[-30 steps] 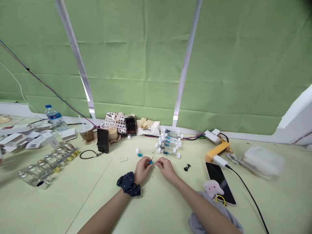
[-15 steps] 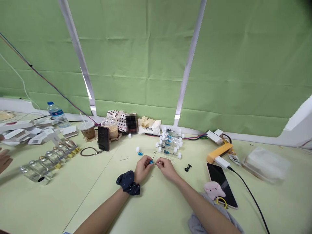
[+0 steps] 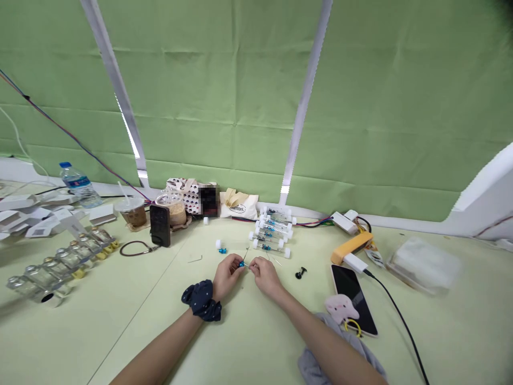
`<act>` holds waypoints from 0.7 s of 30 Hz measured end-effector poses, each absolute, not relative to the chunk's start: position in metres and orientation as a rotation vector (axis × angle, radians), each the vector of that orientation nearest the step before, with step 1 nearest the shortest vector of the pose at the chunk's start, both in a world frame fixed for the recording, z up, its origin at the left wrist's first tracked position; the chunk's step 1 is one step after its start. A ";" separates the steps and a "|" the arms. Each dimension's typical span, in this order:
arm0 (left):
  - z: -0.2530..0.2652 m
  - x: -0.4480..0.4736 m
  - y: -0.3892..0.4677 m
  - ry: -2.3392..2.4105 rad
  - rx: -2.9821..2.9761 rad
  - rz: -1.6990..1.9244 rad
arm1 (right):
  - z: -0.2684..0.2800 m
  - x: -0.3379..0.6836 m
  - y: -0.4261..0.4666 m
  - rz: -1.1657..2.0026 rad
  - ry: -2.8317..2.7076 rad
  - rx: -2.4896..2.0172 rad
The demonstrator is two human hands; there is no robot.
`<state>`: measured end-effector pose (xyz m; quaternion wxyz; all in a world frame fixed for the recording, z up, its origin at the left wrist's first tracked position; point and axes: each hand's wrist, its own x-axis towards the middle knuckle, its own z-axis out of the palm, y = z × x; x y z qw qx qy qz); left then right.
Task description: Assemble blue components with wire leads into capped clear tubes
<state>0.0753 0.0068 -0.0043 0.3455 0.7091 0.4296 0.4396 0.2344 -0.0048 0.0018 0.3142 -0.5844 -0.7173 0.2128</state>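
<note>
My left hand (image 3: pixel 226 276), with a dark spotted scrunchie (image 3: pixel 202 301) at the wrist, pinches a small shiny blue part (image 3: pixel 241 263) from which a thin dark rod (image 3: pixel 246 252) sticks up. Close beside it, the fingers of my right hand (image 3: pixel 265 276) are pinched around a thin metal piece (image 3: pixel 247 266) pointing at the blue part; its kind is too small to tell. Just beyond my hands lie several clear tubes (image 3: pixel 269 234) with white caps and blue parts inside. Another blue part (image 3: pixel 222 251) and a white cap (image 3: pixel 218 244) rest to the left, near an L-shaped hex key (image 3: pixel 195 260).
On the right are a black fitting (image 3: pixel 300 273), a tablet-like device (image 3: pixel 355 299), an orange block (image 3: pixel 351 247) with cables and a plastic container (image 3: pixel 425 266). Leftward stand a phone (image 3: pixel 160 225), drink cups (image 3: pixel 133 212), a water bottle (image 3: pixel 80 184) and a row of glass jars (image 3: pixel 60 262).
The whole view has shifted, so things on the table appear further left. Another person's hand at the left edge has gone out of view. Both my hands keep their pinch.
</note>
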 end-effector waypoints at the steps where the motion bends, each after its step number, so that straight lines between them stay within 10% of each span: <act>1: -0.004 0.076 0.007 1.113 1.834 1.139 | 0.002 0.234 -0.005 0.545 -1.898 -1.560; 21: -0.012 0.074 0.011 1.116 1.633 1.242 | 0.030 0.250 -0.013 0.310 -2.187 -2.011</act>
